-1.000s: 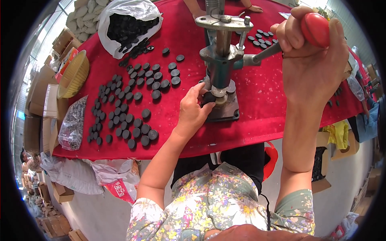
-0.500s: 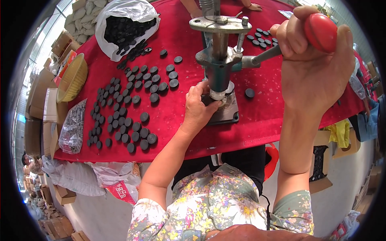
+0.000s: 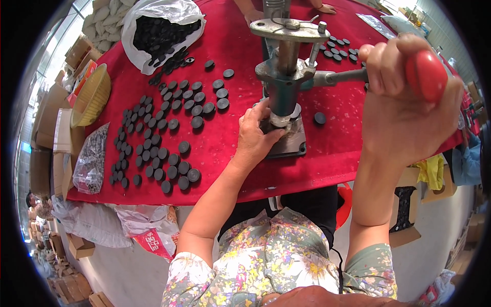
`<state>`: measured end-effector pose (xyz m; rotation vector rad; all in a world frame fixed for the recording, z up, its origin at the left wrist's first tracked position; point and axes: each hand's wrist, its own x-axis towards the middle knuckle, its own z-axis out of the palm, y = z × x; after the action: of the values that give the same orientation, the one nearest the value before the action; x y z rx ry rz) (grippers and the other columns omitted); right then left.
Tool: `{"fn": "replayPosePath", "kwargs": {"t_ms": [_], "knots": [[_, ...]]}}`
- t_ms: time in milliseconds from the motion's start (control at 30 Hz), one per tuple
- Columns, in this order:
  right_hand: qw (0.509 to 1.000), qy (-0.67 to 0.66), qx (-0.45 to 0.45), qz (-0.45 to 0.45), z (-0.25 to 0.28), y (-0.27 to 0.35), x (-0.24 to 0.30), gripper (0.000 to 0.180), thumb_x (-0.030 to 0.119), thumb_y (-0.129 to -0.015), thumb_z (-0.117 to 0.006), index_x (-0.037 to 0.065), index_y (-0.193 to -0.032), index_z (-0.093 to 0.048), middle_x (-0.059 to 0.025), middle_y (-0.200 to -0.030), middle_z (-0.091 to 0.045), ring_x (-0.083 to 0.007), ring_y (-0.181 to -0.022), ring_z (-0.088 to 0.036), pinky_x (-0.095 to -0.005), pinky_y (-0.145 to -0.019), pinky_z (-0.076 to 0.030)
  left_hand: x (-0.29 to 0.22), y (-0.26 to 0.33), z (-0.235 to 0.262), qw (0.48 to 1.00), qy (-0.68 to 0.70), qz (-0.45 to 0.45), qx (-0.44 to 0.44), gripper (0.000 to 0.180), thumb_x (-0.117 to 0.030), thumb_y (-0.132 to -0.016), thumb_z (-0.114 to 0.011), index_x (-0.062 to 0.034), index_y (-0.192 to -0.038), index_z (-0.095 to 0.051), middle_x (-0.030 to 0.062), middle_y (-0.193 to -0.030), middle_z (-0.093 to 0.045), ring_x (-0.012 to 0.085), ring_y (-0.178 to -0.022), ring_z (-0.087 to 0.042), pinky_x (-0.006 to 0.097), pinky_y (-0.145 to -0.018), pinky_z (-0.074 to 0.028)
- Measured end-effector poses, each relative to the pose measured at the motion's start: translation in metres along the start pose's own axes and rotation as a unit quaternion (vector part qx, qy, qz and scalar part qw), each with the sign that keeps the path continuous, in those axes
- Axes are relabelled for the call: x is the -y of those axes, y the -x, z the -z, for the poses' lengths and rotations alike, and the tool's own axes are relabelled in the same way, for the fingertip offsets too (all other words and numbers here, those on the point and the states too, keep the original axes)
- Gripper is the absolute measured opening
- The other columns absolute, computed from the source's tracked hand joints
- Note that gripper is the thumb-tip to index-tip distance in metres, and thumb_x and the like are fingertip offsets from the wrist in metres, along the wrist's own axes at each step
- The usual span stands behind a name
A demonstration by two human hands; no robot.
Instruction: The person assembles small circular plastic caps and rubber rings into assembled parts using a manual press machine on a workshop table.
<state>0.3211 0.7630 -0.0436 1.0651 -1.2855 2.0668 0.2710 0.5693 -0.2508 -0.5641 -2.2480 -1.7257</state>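
A green hand press [image 3: 284,97] with a steel ram stands in front of me on the red-covered table. My right hand [image 3: 404,97] is closed round the red ball knob [image 3: 428,77] of its lever, raised at the right. The grey lever arm [image 3: 348,76] runs nearly level to the press. At the press's foot, my left hand [image 3: 255,130] has its thumb and fingers curled in under the ram, over the base plate [image 3: 291,146]. What they pinch is hidden by the fingers and ram. Just right of the base lies a round black cap [image 3: 319,118].
Many black caps [image 3: 174,124] spread over the left of the red cloth [image 3: 230,179]. Behind them a white bag [image 3: 135,15] spills black pieces. A yellow basket [image 3: 92,97] and a clear bag [image 3: 91,161] sit at the left edge. Another person's hand [image 3: 252,16] shows behind the press.
My right hand has pulled the red knob downward, and the lever has swung from slanting upward to nearly level. My left hand stays at the press's foot. The view has shifted slightly.
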Motion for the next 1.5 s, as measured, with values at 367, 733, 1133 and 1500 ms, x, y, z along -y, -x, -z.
{"fn": "replayPosePath", "kwargs": {"t_ms": [367, 733, 1133, 1500], "knots": [[0.996, 0.078, 0.042, 0.0, -0.012, 0.005, 0.013, 0.065, 0.055, -0.099, -0.032, -0.002, -0.116, -0.059, -0.0023, -0.073, -0.039, -0.0181, -0.07, -0.038, -0.0421, -0.086, -0.034, -0.002, -0.005, 0.0, 0.995, 0.102, 0.001, 0.017, 0.078, 0.001, -0.061, -0.083, -0.0033, -0.134, -0.053, 0.0154, -0.112, -0.067, 0.027, -0.105, -0.066, 0.039, -0.092, -0.053], [0.941, 0.188, -0.28, -0.023, -0.054, -0.039, -0.015, 0.045, 0.043, -0.102, -0.043, 0.003, -0.086, -0.059, 0.0001, -0.057, -0.045, -0.0105, -0.046, -0.042, -0.0261, -0.044, -0.038, -0.005, 0.009, 0.028, 1.0, -0.006, 0.029, -0.006, 0.076, -0.003, -0.064, -0.082, -0.0013, -0.134, -0.053, 0.0107, -0.105, -0.069, 0.0235, -0.105, -0.063, 0.037, -0.099, -0.047], [0.937, 0.123, -0.232, -0.231, -0.01, -0.104, -0.042, 0.033, 0.044, -0.102, -0.049, 0.014, -0.092, -0.056, 0.0018, -0.062, -0.047, -0.0111, -0.051, -0.045, -0.0299, -0.051, -0.045, -0.007, 0.037, 0.087, 0.985, -0.167, 0.012, -0.035, 0.067, 0.0, -0.068, -0.078, 0.0004, -0.13, -0.055, 0.0082, -0.105, -0.07, 0.0182, -0.103, -0.064, 0.034, -0.099, -0.046], [0.919, 0.191, -0.331, -0.097, 0.092, 0.021, -0.049, 0.023, 0.008, -0.096, -0.059, -0.004, -0.116, -0.06, -0.0106, -0.096, -0.065, -0.0145, -0.086, -0.062, -0.0292, -0.079, -0.053, -0.001, 0.051, 0.099, 0.969, -0.246, -0.027, -0.003, 0.065, -0.008, -0.066, -0.079, -0.0036, -0.127, -0.056, 0.0059, -0.105, -0.068, 0.0257, -0.102, -0.059, 0.042, -0.098, -0.038]]}}
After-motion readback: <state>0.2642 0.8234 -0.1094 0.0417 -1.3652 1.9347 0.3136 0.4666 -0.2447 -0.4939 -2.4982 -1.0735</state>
